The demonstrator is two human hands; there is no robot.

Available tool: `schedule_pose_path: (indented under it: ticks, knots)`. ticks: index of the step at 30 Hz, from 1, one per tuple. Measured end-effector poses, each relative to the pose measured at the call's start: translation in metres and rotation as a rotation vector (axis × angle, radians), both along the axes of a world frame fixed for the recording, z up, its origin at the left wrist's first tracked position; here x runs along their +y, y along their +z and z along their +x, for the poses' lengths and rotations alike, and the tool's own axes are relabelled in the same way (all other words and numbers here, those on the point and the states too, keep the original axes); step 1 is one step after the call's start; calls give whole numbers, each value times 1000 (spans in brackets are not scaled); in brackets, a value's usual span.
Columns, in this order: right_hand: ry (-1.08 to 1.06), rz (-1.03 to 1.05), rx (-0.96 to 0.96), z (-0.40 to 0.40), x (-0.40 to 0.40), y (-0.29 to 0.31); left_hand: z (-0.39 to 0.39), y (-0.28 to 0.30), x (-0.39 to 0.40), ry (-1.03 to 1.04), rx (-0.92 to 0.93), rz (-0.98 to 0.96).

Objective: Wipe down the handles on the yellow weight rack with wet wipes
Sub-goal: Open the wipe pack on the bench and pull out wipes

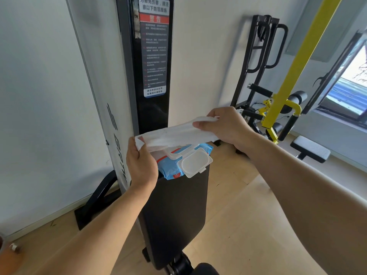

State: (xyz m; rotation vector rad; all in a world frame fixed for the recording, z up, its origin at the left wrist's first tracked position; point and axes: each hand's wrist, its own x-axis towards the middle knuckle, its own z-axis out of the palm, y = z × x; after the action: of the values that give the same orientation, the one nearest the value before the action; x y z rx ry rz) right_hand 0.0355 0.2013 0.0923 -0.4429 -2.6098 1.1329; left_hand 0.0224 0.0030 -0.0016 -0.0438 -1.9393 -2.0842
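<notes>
A white wet wipe (174,135) is stretched between both hands above the blue wipes pack (170,167), whose clear lid (195,163) stands flipped open. My left hand (141,165) pinches the wipe's left end. My right hand (224,126) grips its right end. The pack lies on a black padded bench (174,215). The yellow weight rack (278,108) stands at the right, beyond my right hand, with black handles (288,126) on its lower arms.
A tall black and white machine column (153,76) with a warning label rises right behind the bench. A black frame (256,56) leans at the back wall. A small padded seat (309,148) sits on the wooden floor by the window (349,84).
</notes>
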Motion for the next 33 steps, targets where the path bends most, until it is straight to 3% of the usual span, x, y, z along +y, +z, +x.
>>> schedule_pose_path:
  ticks: [4, 8, 11, 16, 21, 25, 28, 30, 33]
  knots:
    - [-39, -2, 4, -1, 4, -2, -1, -2, -1, -24, 33, -29]
    - [5, -295, 42, -3, 0, -6, -6, -12, -2, -19, 109, -100]
    - [-37, -408, 81, -1, 1, -6, -12, -9, -4, 47, 56, -71]
    - [-60, -166, -29, 5, 10, -12, -23, 11, -4, 102, -17, 78]
    - [-51, -103, -1, 14, 22, -18, -36, 30, -8, 129, -155, 313]
    - [-102, -291, 79, 18, 27, -15, -34, 37, -9, 43, -157, 101]
    - [-33, -553, 24, 12, 19, -6, -27, 41, -5, -8, -159, 98]
    - [16, -580, 33, 7, 10, 0, -25, 42, -6, -57, -144, 115]
    - [52, -482, 29, 2, -3, 1, -21, 37, -9, -117, -19, -113]
